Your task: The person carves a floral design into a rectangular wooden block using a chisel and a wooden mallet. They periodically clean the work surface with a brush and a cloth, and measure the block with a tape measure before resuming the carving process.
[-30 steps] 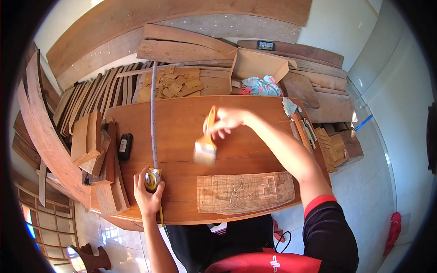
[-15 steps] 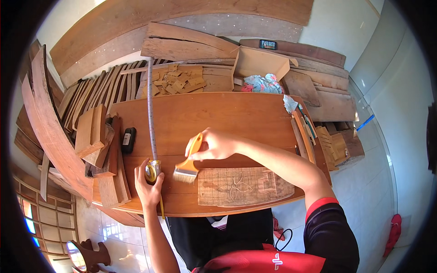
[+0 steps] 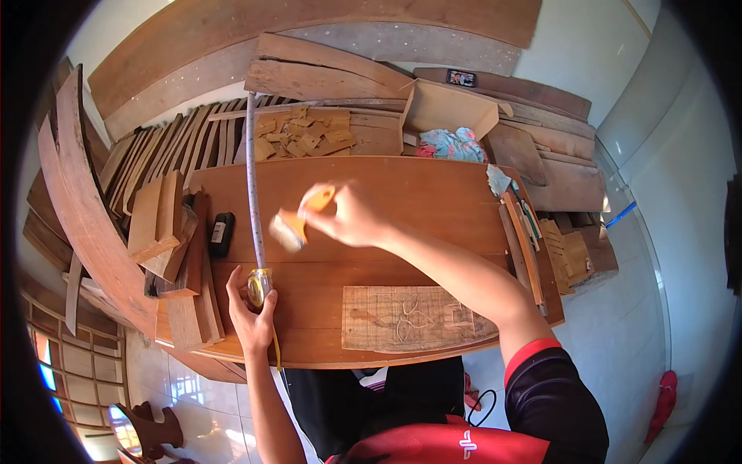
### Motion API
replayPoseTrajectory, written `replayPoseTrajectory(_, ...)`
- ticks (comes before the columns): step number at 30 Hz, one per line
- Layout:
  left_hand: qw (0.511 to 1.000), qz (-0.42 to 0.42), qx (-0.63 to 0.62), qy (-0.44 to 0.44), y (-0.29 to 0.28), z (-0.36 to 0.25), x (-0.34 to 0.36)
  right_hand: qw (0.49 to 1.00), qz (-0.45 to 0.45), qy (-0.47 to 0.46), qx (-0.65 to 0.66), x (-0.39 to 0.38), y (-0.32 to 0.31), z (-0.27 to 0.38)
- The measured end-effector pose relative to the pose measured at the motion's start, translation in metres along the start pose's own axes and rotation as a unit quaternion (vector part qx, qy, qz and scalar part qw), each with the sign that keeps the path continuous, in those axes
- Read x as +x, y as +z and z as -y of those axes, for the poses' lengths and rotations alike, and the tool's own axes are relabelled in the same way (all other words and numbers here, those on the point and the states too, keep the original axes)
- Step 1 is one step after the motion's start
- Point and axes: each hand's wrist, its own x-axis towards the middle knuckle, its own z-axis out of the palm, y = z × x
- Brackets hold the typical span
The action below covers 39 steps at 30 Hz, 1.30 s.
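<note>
Black container (image 3: 221, 236) (white label (image 3: 219, 232), print illegible) beside stacked wood blocks (image 3: 157, 216); carved board (image 3: 371, 325) near front edge of table (image 3: 301, 317). Right hand (image 3: 349, 214) closed around brush (image 3: 292, 222), above tabletop; left hand (image 3: 251, 315) wrapped about tape measure (image 3: 260, 287), blade (image 3: 252, 182) extended past far edge.

Bright light glares off the tiled floor (image 3: 188, 386), motion blurs the brush (image 3: 294, 223), and fisheye distortion bows straight edges.

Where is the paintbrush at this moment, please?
In the head view, the paintbrush is left of centre, held in the right hand over the wooden tabletop, just to the right of the tape measure's extended blade.
</note>
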Motion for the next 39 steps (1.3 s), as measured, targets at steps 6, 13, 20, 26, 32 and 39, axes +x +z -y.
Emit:
replayPoseTrajectory(6, 1.000, 0.011, 0.018, 0.006, -0.002, 0.002, 0.000, 0.939, 0.311, 0.071, 0.126, -0.025, -0.020, 0.007)
replayPoseTrajectory(13, 0.998, 0.016, 0.059, 0.026, -0.002, -0.001, 0.000, 0.985, -0.029, 0.163, -0.052, -0.041, -0.073, -0.074)
replayPoseTrajectory(20, 0.995, 0.036, 0.095, 0.011, 0.004, -0.008, 0.001, 0.990, -0.065, 0.088, 0.091, -0.108, -0.103, -0.073)
replayPoseTrajectory(26, 0.993, 0.029, 0.116, -0.022, 0.005, -0.014, 0.008, 0.965, -0.068, 0.169, 0.191, -0.142, -0.134, -0.080)
replayPoseTrajectory(32, 0.974, 0.032, 0.222, -0.017, 0.015, -0.018, 0.030, 0.952, -0.092, 0.201, 0.210, -0.160, -0.159, -0.082)
replayPoseTrajectory(39, 0.960, 0.041, 0.278, -0.002, 0.015, -0.004, 0.045, 0.959, -0.071, 0.224, 0.161, -0.148, -0.171, -0.068)
